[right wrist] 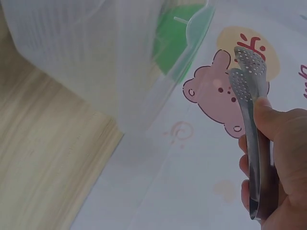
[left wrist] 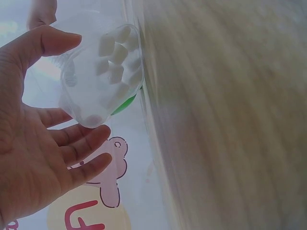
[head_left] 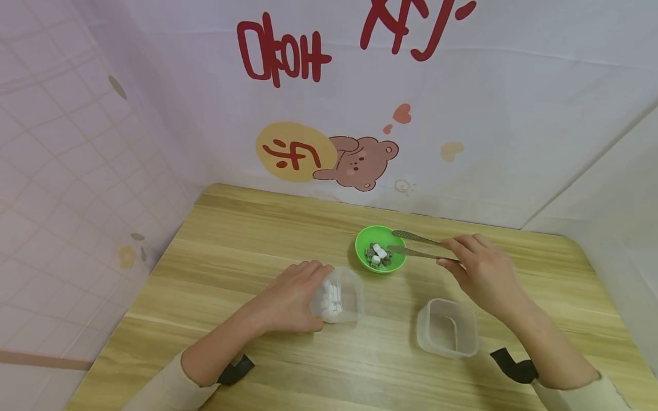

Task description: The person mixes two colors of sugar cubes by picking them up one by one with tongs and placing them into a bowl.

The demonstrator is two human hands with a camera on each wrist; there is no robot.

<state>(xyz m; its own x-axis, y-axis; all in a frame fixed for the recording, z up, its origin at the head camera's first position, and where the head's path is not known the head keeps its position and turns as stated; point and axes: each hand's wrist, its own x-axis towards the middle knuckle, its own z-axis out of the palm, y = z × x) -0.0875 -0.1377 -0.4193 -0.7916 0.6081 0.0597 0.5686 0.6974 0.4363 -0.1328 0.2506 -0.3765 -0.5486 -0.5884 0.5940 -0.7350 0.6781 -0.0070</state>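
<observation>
My left hand [head_left: 295, 297] grips a clear plastic container [head_left: 352, 297] that is tipped toward the right. White pieces [head_left: 330, 299] lie heaped inside it; the left wrist view shows them as short white blocks [left wrist: 115, 72] through the wall. My right hand [head_left: 483, 271] holds metal tongs [head_left: 421, 253] with perforated tips. Their arms stand apart, one tip over the green bowl [head_left: 364, 258] and the other at its right rim. White pieces [head_left: 378, 251] sit in the bowl among grey-brown chunks [head_left: 387, 262]. Nothing shows pinched between the tips.
A second clear container [head_left: 447, 348] stands upright on the wooden table [head_left: 257, 228], in front of my right forearm. White printed cloth [head_left: 488, 171] rises behind the table, with more cloth [head_left: 77, 200] at the left side. Black straps [head_left: 514, 368] hang at both wrists.
</observation>
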